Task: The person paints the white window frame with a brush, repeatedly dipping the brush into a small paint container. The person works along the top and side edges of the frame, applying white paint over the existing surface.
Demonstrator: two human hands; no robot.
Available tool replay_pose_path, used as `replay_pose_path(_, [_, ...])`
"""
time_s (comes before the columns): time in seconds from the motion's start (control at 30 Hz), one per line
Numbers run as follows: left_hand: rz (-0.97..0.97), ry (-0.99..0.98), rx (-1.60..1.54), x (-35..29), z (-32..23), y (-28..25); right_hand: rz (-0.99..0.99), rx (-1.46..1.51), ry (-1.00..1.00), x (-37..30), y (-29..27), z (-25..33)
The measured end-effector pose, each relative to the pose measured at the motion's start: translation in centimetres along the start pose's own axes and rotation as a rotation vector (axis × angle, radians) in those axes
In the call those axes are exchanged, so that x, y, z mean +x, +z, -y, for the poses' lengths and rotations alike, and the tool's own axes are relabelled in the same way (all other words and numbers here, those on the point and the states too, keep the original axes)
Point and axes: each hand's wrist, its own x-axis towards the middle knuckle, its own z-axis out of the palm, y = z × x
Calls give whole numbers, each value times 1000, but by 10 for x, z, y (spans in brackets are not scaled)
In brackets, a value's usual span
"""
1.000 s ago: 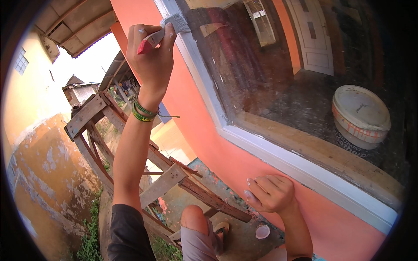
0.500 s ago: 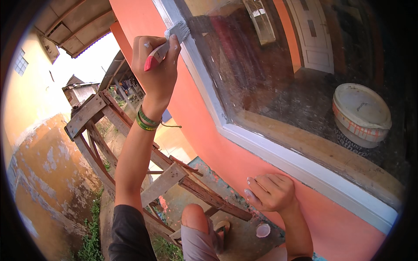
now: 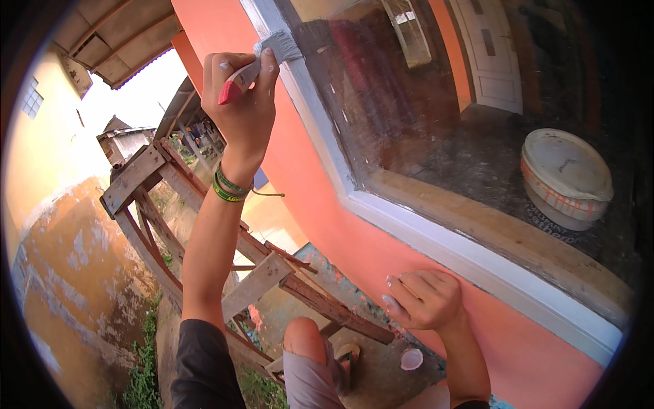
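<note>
brush [image 3: 276, 48] on win. frm [image 3: 470, 267] | R grip [image 3: 426, 300] below frm | tub [image 3: 567, 174] bhd glass [image 3: 426, 150]

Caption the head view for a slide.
Left hand holds a paintbrush against the pale window frame; right hand, fingers curled, by the salmon-pink wall.

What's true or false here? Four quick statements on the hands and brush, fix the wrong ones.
1. The left hand grips a paintbrush. True.
2. The bristles are at the window frame's bottom right. False: the bristles are on the window frame, upper left.
3. The right hand holds another brush. False: the right hand is curled in front of the coral wall, no tool visible.
4. The left arm wears green wristbands. True.
</note>
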Motion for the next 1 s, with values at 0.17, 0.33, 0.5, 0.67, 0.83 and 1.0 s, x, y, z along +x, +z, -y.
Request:
replay_pose_path(0.17, [-36, -10, -26, -1, 1, 3, 1, 1, 2, 0, -1, 0])
replay_pose_path(0.33, [41, 31, 83, -18, -13, -8, 2, 5, 5, 0, -2, 0])
replay_pose_path(0.5, [85, -22, 25, -36, -30, -15, 4, 6, 6, 0, -3, -1])
replay_pose_path(0.67, [28, 19, 38, -31, -21, -16, -3, 9, -1, 2, -2, 0])
replay_pose_path(0.83, [20, 13, 28, -22, -19, -12, 7, -11, -27, 0, -2, -2])
replay_pose_path(1.0, [108, -6, 30, -48, -33, -22, 7, -11, -31, 0, -2, -2])
